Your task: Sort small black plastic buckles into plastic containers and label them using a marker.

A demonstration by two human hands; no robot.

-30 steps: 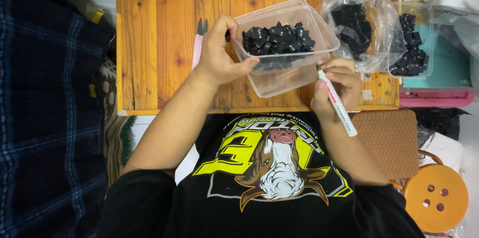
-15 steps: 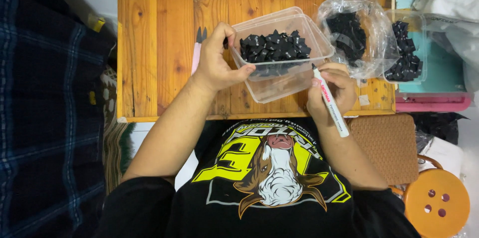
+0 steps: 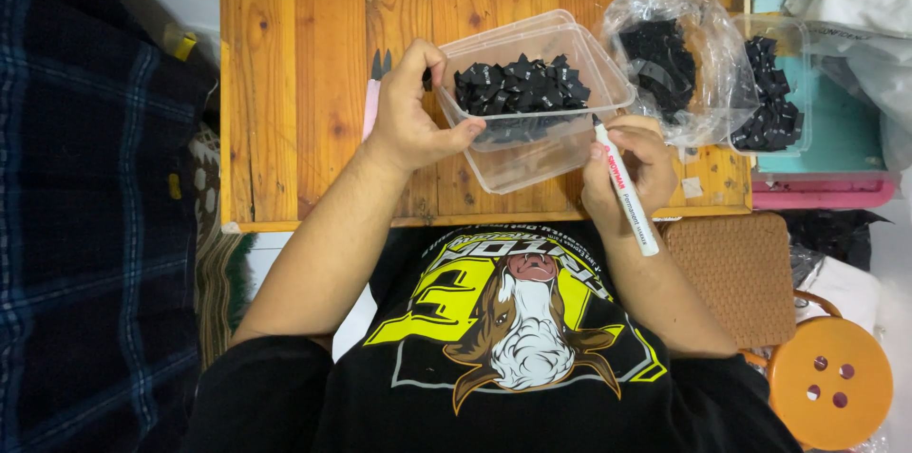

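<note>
Left hand [image 3: 410, 113] grip clenched on rim of clear tub [image 3: 532, 106], tilted over tabletop [image 3: 294, 83]; black pieces [image 3: 518, 84] inside, too many to count. Right hand [image 3: 627, 166] grips 1 white marker [image 3: 625, 189], tip at tub wall. 6 tubs at far edge, cut off.

Even, fairly bright overhead indoor light, warm tone on the worktop [image 3: 285, 83], soft short shadows under the tub [image 3: 532, 102], white glare on the clear bag [image 3: 703, 11], dark cloth at left underexposed, focus sharp throughout, slight wide-angle stretch at the edges.
</note>
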